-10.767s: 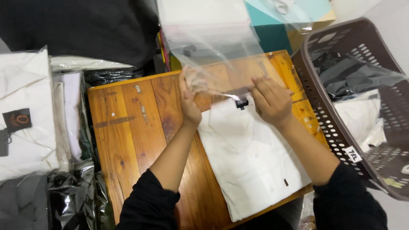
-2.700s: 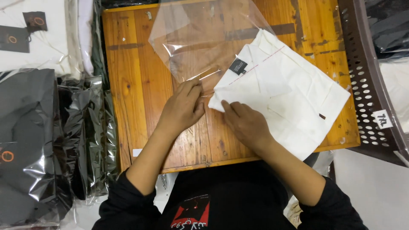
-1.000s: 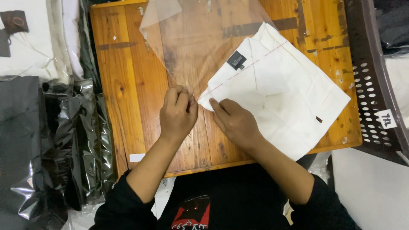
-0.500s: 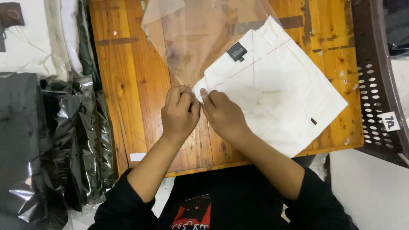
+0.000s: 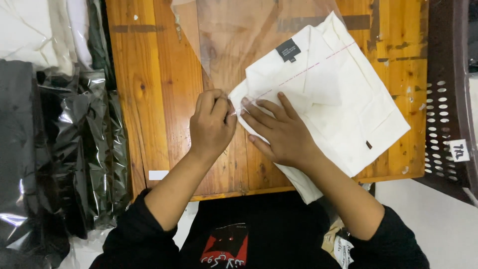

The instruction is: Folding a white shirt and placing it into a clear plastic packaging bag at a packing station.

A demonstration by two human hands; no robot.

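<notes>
Our left hand (image 5: 211, 124) pinches the clear bag (image 5: 239, 45) mouth; our right hand (image 5: 279, 132) lies flat on the folded white shirt (image 5: 338, 104), whose long axis slants up-left across the desk (image 5: 144, 99) into the bag.

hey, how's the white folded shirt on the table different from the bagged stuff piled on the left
The folded white shirt is light, flat and neatly squared on the wooden table; the black bagged garments are dark and crumpled. The shirt is only partly inside its clear bag, with both hands at the bag's mouth; the black ones look fully wrapped. Both are clothing with plastic packaging.
</notes>
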